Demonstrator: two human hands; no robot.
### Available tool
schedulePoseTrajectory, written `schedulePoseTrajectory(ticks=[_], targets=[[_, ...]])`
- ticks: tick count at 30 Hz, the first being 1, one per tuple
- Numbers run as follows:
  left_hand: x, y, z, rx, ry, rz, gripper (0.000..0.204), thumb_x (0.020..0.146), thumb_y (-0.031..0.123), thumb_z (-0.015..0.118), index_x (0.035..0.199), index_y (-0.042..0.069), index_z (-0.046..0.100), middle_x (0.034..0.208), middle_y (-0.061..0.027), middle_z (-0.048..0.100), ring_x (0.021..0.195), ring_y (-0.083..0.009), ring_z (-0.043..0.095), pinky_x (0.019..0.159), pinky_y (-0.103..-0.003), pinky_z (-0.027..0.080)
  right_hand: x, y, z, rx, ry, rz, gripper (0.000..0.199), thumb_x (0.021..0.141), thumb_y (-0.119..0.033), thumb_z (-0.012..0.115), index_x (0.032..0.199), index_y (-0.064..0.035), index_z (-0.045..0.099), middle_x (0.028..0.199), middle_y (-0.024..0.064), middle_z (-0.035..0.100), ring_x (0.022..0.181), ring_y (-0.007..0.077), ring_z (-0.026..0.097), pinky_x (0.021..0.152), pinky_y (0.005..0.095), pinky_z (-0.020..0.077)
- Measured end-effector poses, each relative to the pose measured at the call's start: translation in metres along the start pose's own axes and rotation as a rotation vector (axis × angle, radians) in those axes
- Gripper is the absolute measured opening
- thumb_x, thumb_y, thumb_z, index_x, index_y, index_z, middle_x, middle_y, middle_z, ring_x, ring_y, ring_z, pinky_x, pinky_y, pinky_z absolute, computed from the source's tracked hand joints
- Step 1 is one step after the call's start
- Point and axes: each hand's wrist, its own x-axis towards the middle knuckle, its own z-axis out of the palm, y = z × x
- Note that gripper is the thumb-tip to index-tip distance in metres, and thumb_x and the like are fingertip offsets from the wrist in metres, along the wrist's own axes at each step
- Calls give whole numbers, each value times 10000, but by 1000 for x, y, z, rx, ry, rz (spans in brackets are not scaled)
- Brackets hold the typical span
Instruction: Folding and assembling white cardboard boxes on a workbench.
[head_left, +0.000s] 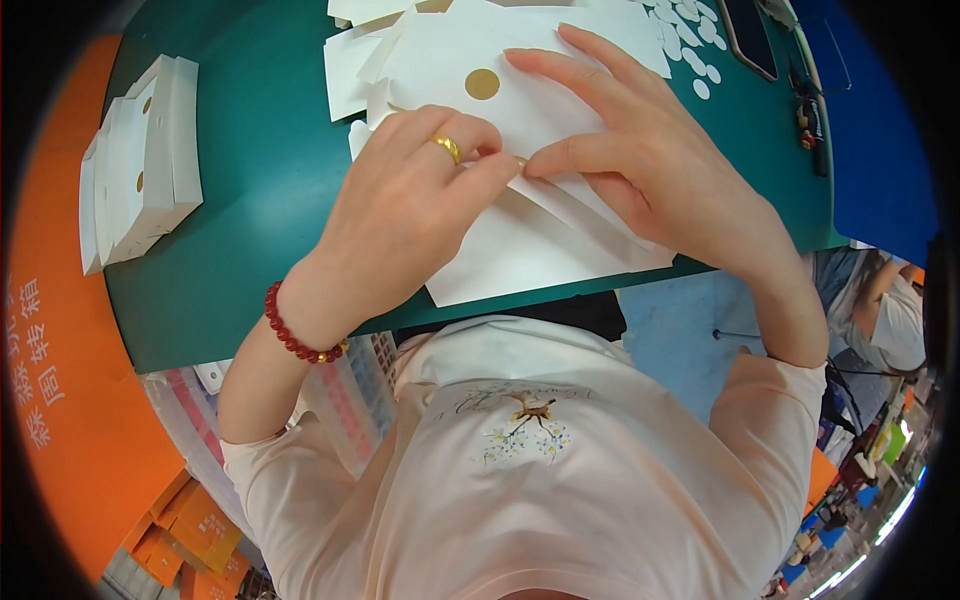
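Observation:
White cardboard sheets (pixel 540 255) lie flat on the green table in front of me, one overlapping another. On the upper sheet is a gold round spot (pixel 482 84). My left hand (pixel 405 195) is closed, its thumb and forefinger pinched together at the sheet's near edge; what sits between them is too small to make out. Beside those fingertips a little gold shows, partly covered. My right hand (pixel 660 140) has its fingers spread, the fingertips resting on the sheet and the thumb close to the left fingertips.
A stack of white folded boxes (pixel 150 165) stands at the table's left edge. Small white paper discs (pixel 690 35) are scattered at the far right, near a phone (pixel 748 38) and dark pen-like tools (pixel 808 115). Orange boxes (pixel 200 530) are at lower left.

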Motion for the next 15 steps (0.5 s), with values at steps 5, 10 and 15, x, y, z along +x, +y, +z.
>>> schedulePoseTrajectory(ticks=[5, 10, 15], targets=[[13, -4, -6, -139, -93, -78, 198, 760, -40, 653, 949, 17, 635, 970, -84, 645, 904, -258, 629, 758, -371, 524, 11, 9, -20, 306, -186, 158, 281, 895, -132, 747, 1156, -71, 662, 1543, 232, 384, 1425, 411, 377, 1141, 445, 359], [10, -5, -6, -150, -142, -99, 212, 817, -20, 732, 1014, 51, 694, 990, -66, 670, 878, -254, 658, 724, -349, 544, 23, 4, -25, 429, -218, 437, 525, 894, -209, 749, 1326, -79, 481, 1522, 235, 369, 1378, 398, 414, 1112, 413, 379], [6, -3, -6, -180, -136, -82, 305, 753, -85, 644, 1040, 18, 640, 1020, -74, 643, 959, -244, 646, 697, -354, 561, 19, 1, -16, 228, -213, 363, 588, 870, -275, 769, 1339, -71, 479, 1529, 241, 337, 1291, 405, 475, 1069, 439, 407]])
